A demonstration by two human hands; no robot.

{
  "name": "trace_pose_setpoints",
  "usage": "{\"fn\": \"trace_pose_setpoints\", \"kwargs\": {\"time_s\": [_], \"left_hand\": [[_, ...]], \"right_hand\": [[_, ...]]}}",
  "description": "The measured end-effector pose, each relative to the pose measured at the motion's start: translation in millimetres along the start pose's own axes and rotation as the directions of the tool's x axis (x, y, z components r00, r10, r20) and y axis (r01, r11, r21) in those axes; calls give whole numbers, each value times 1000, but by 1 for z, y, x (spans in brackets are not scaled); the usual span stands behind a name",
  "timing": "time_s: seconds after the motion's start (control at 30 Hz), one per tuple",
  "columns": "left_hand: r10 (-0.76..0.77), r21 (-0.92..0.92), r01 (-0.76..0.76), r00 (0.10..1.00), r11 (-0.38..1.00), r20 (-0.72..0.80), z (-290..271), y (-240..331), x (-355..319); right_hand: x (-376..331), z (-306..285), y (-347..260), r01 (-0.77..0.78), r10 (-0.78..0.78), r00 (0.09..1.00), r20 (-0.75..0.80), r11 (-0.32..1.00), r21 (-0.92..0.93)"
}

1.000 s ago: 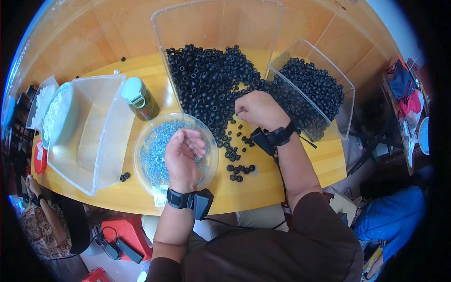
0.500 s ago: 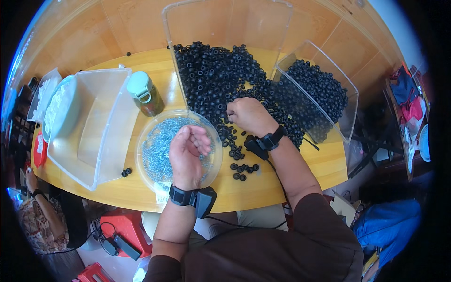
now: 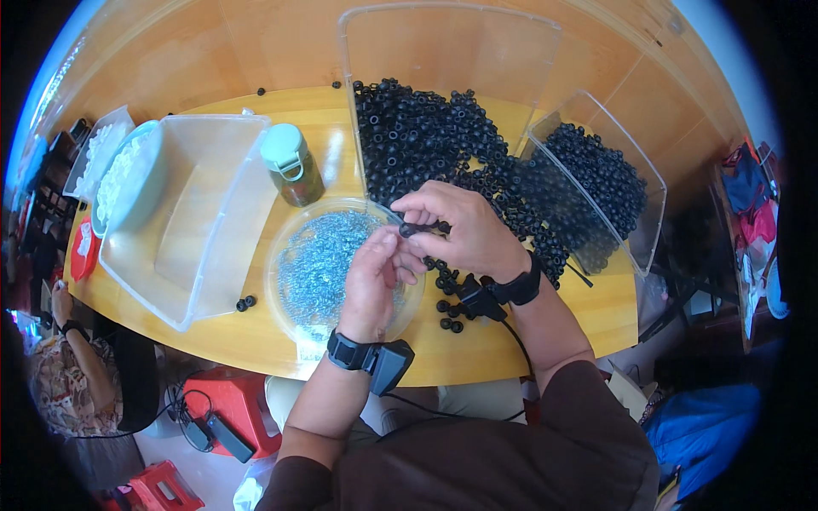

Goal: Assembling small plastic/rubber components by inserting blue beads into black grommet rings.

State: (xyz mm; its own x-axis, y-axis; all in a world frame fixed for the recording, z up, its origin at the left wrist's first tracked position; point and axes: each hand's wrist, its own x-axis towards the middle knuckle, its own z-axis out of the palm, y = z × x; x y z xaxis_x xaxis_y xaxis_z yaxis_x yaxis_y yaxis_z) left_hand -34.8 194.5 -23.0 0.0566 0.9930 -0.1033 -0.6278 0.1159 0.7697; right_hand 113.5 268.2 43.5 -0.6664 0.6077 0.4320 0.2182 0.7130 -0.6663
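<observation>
Above the right rim of a round clear tub (image 3: 281,294), my two hands meet. My right hand (image 3: 464,226) is closed with a small black ring-shaped part (image 3: 409,229) between its thumb and fingers. My left hand (image 3: 372,277) reaches in with thumb and fingertips pinched beside that part; whatever it grips is hidden. Many small shiny blue-silver pieces (image 3: 319,260) cover the bottom of the tub. Beyond my right hand lies a big heap of black ring-shaped parts (image 3: 417,128), with several loose ones (image 3: 450,307) below the hand.
A clear bin (image 3: 656,221) tipped on its side at the right holds more black parts. An upright clear panel stands behind the heap. Left stand a lidded bottle (image 3: 294,170), an empty clear box (image 3: 192,298) and a pale green bowl (image 3: 149,192) of white pieces. A person's hand (image 3: 61,302) shows far left.
My right hand has come from the heap toward the left hand, bringing a black part. My left hand's fingers have closed from a loose curl into a pinch. The view has shifted slightly.
</observation>
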Motion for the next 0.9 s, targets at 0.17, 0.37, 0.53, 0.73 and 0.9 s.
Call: {"fn": "trace_pose_setpoints", "kwargs": {"time_s": [0.17, 0.37, 0.53, 0.73, 0.9], "left_hand": [[38, -71, -36, 999, 997, 34, 0, -1, 0], [91, -126, -79, 991, 989, 94, 2, 3, -1], [97, -203, -67, 985, 977, 143, 5, 4, -2], [142, -151, -122, 981, 981, 129, 3, 2, 0], [173, -177, -168, 985, 970, 15, -3, 3, -1]], "right_hand": [[0, 5, -1, 106, -107, 993, -42, 994, -31], [3, 4, -3, 167, -168, 985, -43, 986, -10], [0, 5, -2, 143, -137, 988, -77, 986, 81], [1, 0, -2, 122, -117, 990, -73, 990, 66], [-3, -32, 4, -15, 8, 999, -54, 991, -134]]}}
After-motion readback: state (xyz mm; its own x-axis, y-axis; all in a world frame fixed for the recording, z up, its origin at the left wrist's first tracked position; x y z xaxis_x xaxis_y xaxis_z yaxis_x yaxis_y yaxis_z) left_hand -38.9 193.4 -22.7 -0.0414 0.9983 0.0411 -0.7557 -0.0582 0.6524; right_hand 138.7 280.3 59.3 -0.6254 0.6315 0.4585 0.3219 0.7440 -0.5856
